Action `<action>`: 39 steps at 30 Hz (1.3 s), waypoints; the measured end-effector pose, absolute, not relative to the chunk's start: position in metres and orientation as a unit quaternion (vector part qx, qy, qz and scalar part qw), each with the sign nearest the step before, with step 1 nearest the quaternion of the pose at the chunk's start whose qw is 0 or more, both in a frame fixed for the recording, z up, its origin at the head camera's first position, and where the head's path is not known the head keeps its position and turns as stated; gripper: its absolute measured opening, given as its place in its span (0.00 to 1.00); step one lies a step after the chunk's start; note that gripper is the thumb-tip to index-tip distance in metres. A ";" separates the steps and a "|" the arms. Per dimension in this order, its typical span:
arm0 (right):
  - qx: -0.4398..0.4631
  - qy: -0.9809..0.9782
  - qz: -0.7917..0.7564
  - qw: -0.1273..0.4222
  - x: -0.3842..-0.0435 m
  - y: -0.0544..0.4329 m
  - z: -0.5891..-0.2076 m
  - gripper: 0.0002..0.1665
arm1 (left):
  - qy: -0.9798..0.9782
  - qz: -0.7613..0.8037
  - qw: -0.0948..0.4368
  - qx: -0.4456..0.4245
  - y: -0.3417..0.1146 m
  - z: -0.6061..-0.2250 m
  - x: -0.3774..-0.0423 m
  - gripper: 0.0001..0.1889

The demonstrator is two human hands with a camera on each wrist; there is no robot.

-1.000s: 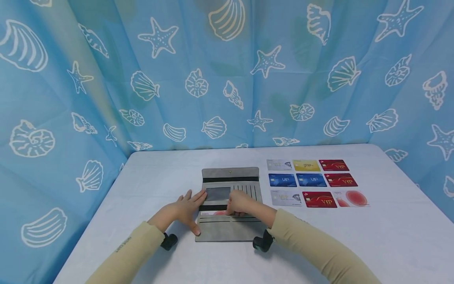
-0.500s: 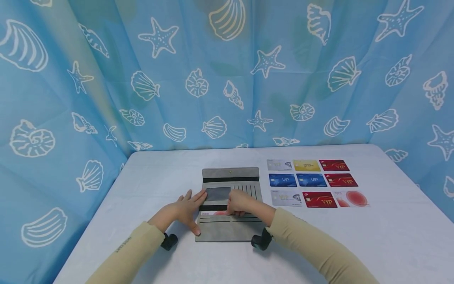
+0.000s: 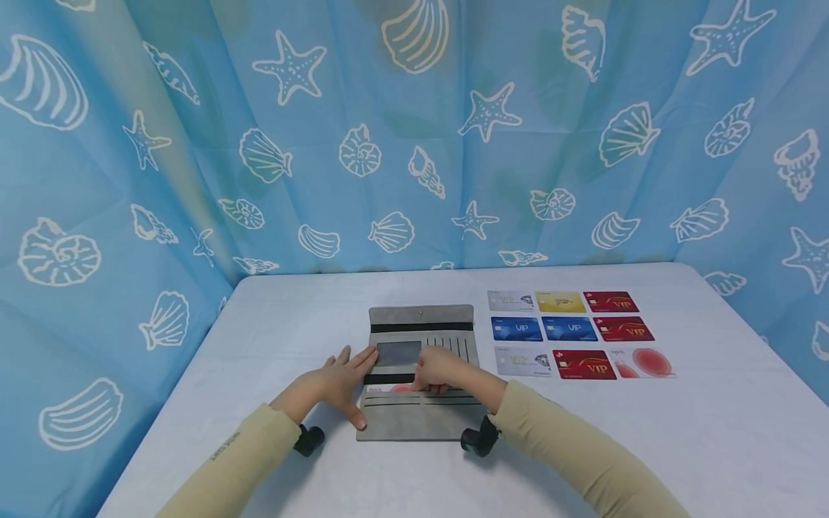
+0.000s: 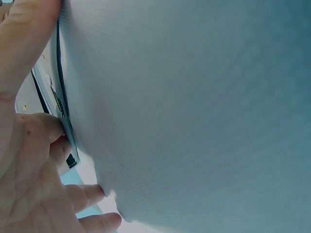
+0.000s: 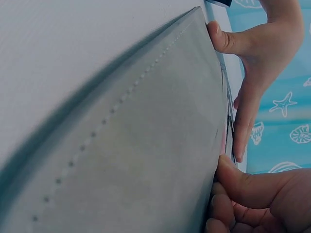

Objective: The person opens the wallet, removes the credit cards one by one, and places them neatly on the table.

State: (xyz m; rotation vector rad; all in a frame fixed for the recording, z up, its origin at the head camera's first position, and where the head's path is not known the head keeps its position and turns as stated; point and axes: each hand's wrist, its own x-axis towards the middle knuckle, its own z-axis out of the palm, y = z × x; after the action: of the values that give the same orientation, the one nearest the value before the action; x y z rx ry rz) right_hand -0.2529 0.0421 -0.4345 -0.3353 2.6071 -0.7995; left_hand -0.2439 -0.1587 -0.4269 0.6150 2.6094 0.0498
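Note:
A grey wallet (image 3: 421, 424) lies unfolded on the table, its black bands and card slots showing. A pink and white card (image 3: 391, 388) sits mostly inside a slot of the lower panel, with a thin strip out. My left hand (image 3: 340, 381) rests spread on the wallet's left edge, thumb near the lower corner. My right hand (image 3: 440, 370) is curled over the card's right end, which it hides. In the right wrist view, the right thumb (image 5: 231, 174) lies at the slot edge, fingers bent beside it. The left wrist view shows my left palm (image 4: 29, 170) beside the wallet edge.
To the wallet's right, several cards lie in rows, among them a gold card (image 3: 560, 301), a blue card (image 3: 516, 329), a red card (image 3: 584, 365) and a pink-patterned card (image 3: 642, 362). White cloth covers the table (image 3: 291, 309). A blue shell-print curtain (image 3: 414, 144) hangs behind.
My right wrist shifts very slightly. The left hand, the wallet and the cards stay where they were.

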 end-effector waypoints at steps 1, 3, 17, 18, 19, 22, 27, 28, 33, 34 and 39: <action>-0.124 0.928 -0.291 0.195 -0.253 0.043 -0.435 0.13 | 0.947 0.018 0.228 0.223 -0.159 -0.427 -0.244 0.63; -0.132 0.924 -0.301 0.193 -0.252 0.044 -0.435 0.13 | 0.948 0.016 0.229 0.222 -0.159 -0.428 -0.244 0.63; -0.121 0.905 -0.367 0.177 -0.251 0.048 -0.439 0.13 | 0.947 0.024 0.229 0.224 -0.158 -0.428 -0.243 0.63; -0.117 0.904 -0.372 0.178 -0.250 0.048 -0.439 0.13 | 0.947 0.024 0.229 0.224 -0.158 -0.428 -0.243 0.63; -0.111 0.902 -0.378 0.178 -0.249 0.048 -0.439 0.12 | 0.947 0.023 0.229 0.223 -0.158 -0.429 -0.244 0.63; -0.098 0.895 -0.398 0.175 -0.247 0.049 -0.439 0.12 | 0.947 0.023 0.232 0.220 -0.157 -0.429 -0.244 0.63; -0.095 0.892 -0.414 0.158 -0.243 0.049 -0.439 0.09 | 0.947 0.021 0.236 0.217 -0.158 -0.429 -0.245 0.63; -0.094 0.892 -0.414 0.153 -0.243 0.049 -0.438 0.09 | 0.947 0.019 0.235 0.218 -0.158 -0.429 -0.245 0.63; -0.081 0.900 -0.408 0.132 -0.241 0.047 -0.439 0.11 | 0.949 0.007 0.233 0.214 -0.157 -0.430 -0.246 0.64; -0.079 0.901 -0.407 0.129 -0.241 0.047 -0.439 0.11 | 0.949 0.007 0.234 0.211 -0.158 -0.430 -0.246 0.64; -0.073 0.896 -0.422 0.122 -0.241 0.046 -0.442 0.14 | 0.950 0.008 0.242 0.197 -0.158 -0.429 -0.245 0.65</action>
State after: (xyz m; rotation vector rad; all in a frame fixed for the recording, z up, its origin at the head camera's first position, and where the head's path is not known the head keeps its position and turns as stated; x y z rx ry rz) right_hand -0.2412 0.0462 -0.4421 -0.2120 2.6136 -1.2307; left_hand -0.2455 -0.1578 -0.4288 0.5385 2.5972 0.0214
